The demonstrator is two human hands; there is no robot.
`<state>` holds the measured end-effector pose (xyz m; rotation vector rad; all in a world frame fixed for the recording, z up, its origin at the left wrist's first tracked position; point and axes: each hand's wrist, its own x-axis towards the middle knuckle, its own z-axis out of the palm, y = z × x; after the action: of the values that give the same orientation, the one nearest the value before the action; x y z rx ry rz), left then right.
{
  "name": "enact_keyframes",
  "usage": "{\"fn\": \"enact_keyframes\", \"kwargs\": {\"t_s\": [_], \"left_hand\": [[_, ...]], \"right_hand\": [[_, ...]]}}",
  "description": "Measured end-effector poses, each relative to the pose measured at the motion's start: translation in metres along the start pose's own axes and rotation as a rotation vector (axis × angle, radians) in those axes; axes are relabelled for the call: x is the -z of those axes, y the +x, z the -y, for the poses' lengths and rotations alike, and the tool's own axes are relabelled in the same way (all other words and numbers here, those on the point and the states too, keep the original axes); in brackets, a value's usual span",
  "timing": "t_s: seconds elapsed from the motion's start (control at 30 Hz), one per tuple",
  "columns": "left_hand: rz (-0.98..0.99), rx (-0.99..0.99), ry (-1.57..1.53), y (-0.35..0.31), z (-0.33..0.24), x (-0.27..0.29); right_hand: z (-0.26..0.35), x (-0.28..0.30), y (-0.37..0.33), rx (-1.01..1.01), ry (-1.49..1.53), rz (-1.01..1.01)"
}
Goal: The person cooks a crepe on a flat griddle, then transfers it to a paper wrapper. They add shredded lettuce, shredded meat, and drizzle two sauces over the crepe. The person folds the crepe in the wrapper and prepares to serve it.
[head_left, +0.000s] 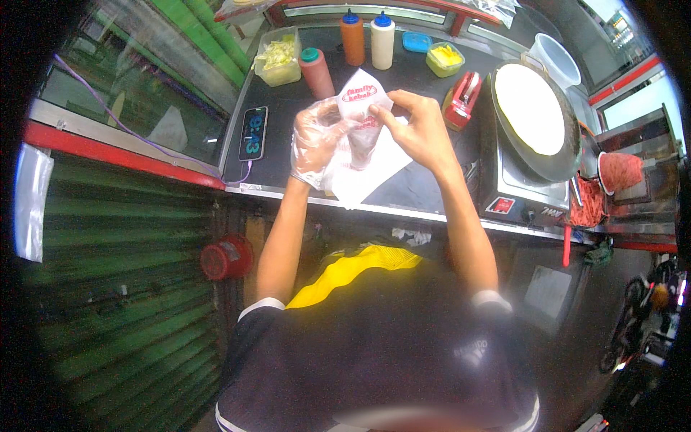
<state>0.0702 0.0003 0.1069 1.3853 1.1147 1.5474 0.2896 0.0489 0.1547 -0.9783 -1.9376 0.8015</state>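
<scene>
My left hand (314, 146), in a clear plastic glove, has its fingers closed round the left side of a white paper food wrapper (358, 137) with red print. The bare right hand (422, 133) pinches the wrapper's right side between thumb and fingers. Held over the counter's front edge, the wrapper comes to a folded point at its top. Whatever is inside it is hidden by the paper. A loose white flap hangs below, down to the counter edge.
Behind my hands stand red (317, 74), orange (353, 43) and white (382, 43) squeeze bottles. Nearby are a tub of chopped vegetables (279, 59), a yellow-filled tub (445, 59), a red stapler (462, 101) and a phone (253, 135). Rightward, a flatbread (530, 108) lies on a pan (568, 155).
</scene>
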Motion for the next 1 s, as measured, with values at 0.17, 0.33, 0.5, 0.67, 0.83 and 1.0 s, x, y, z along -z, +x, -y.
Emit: {"fn": "enact_keyframes", "kwargs": {"t_s": [0.17,0.33,0.5,0.67,0.83,1.0], "left_hand": [[-0.049,0.088,0.286,0.042,-0.008,0.005],[0.024,-0.082,0.233,0.076,-0.013,0.015],[0.235,0.309,0.639,-0.023,0.010,0.023],[0.077,0.625,0.348,-0.109,0.095,-0.004],[-0.030,0.687,0.422,-0.127,0.145,0.005],[-0.093,0.645,0.338,-0.126,0.130,-0.001]], "right_hand": [[0.005,0.011,0.032,-0.003,-0.190,0.006],[0.004,0.035,0.061,-0.022,-0.150,0.043],[-0.043,0.023,-0.041,-0.263,-0.020,0.374],[-0.108,-0.021,-0.135,-0.570,0.362,0.189],[-0.156,0.009,-0.104,-0.576,0.398,-0.553],[-0.180,0.049,-0.060,-0.653,0.592,-0.479]]}}
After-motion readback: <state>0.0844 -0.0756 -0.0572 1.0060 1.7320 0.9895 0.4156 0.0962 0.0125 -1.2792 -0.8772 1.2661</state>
